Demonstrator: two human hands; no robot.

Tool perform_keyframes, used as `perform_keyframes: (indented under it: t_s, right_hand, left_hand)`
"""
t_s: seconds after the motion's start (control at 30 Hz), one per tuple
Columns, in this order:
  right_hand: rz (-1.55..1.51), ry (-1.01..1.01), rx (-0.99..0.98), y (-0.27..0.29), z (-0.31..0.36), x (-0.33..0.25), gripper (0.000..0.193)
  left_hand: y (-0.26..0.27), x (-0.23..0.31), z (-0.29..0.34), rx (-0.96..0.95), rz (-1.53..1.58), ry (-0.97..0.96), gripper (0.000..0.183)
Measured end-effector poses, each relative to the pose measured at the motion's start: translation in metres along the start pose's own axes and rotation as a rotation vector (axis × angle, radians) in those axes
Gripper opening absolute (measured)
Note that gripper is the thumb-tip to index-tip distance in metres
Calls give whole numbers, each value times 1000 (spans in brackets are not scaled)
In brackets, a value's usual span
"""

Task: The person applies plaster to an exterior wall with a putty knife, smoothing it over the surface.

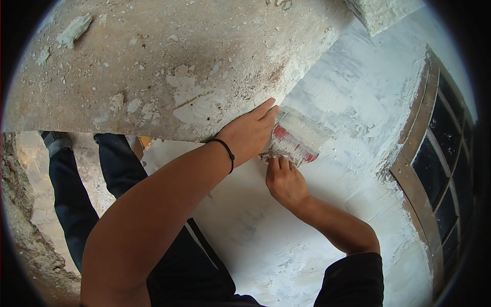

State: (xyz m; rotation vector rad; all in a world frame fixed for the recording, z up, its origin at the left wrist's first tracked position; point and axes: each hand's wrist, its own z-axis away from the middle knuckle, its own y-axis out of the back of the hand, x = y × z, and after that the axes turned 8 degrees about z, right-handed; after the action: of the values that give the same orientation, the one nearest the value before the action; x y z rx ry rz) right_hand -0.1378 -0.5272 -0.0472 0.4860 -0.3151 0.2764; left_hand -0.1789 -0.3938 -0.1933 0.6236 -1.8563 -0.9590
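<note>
My right hand [287, 185] grips a wide putty knife [296, 143], red and smeared with white plaster, its broad end against the plastered wall [332, 194]. The thumb and fingers are closed on the knife's lower edge. Just left of it, my left hand [248, 132] lies along the edge of a dusty board [215, 46]. Its fingers are stretched out and point toward the upper right, close to the knife. A black band circles that wrist. Whether the left fingertips touch the knife, I cannot tell.
Dried plaster crumbs and a larger plaster lump [75, 30] lie on the board. A brown-framed window [417, 138] with dark panes is set in the wall at right. A white block [383, 13] juts in at the top. Dark-trousered legs [69, 189] show below the board's edge at left.
</note>
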Motion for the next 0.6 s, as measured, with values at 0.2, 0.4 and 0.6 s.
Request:
perform_keyframes:
  t_s: [0.2,0.4,0.6]
  right_hand:
    - [-80,43,88,47,-4,17,13]
    - [-443,-492,-31,75,-44,101,8]
    - [-515,-669,-379,42,-59,158,24]
  left_hand:
    - [-1,2,-2,32,3,8,39]
    - [-1,-1,2,6,2,-9,39]
    - [0,0,0,15,18,-4,35]
